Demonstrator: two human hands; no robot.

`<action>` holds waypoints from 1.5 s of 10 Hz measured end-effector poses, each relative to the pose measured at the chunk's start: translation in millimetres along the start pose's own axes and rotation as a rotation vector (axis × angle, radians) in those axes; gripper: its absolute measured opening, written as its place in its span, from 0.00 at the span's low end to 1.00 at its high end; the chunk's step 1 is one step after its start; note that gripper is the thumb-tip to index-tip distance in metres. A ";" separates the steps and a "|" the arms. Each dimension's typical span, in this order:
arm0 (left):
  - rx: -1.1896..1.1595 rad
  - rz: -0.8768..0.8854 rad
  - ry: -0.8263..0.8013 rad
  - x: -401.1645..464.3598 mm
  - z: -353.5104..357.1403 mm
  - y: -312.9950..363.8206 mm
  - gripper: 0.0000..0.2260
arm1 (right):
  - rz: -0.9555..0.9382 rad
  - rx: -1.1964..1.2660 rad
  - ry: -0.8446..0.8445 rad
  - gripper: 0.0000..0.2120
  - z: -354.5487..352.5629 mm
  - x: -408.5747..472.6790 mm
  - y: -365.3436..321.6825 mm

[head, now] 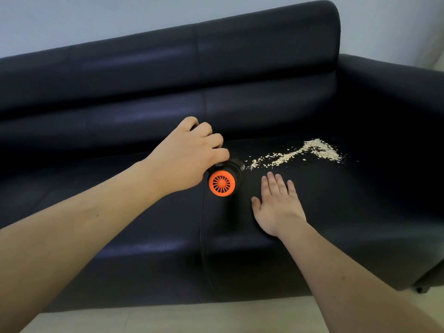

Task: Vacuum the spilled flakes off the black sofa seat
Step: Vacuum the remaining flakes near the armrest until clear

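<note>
Gripping vacuum (224,176), left hand (185,157) seemingly nears flakes (300,152).

Sofa (240,97): black, glossy, with bluish sheen bands. Flakes (302,152): pale beige scatter. Handheld vacuum (225,176): black body; bright orange rear cap with radial slot pattern. Wall (96,18): pale grey-blue. Floor (192,318): light cream.

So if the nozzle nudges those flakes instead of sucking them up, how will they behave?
The flakes look thin, loose and light, so they would likely scatter rather than move together. The sofa seat looks smooth, so they probably slide easily. The thin trail near the vacuum should shift first.
</note>
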State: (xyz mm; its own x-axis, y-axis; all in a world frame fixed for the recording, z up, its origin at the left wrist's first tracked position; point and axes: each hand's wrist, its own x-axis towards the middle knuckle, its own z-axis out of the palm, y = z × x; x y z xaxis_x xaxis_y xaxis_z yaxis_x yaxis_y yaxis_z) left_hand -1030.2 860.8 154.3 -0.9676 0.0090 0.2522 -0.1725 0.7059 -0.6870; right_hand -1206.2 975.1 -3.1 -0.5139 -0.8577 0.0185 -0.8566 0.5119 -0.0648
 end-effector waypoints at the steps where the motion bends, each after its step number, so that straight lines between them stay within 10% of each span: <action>1: -0.019 -0.001 0.011 4.7 -2.1 -3.3 0.18 | 0.000 0.006 0.003 0.33 0.3 0.1 0.4; 15: 0.004 0.122 0.085 -11.2 -34.6 17.5 0.14 | 0.005 0.031 -0.012 0.32 -4.7 -5.8 -0.1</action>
State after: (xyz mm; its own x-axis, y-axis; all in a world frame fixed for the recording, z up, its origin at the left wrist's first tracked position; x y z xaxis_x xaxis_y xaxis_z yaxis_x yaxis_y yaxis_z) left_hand -1015.9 897.6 163.1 -0.9624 0.1545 0.2233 -0.0554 0.6933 -0.7185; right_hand -1203.4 980.3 1.5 -0.5171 -0.8559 0.0065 -0.8523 0.5142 -0.0957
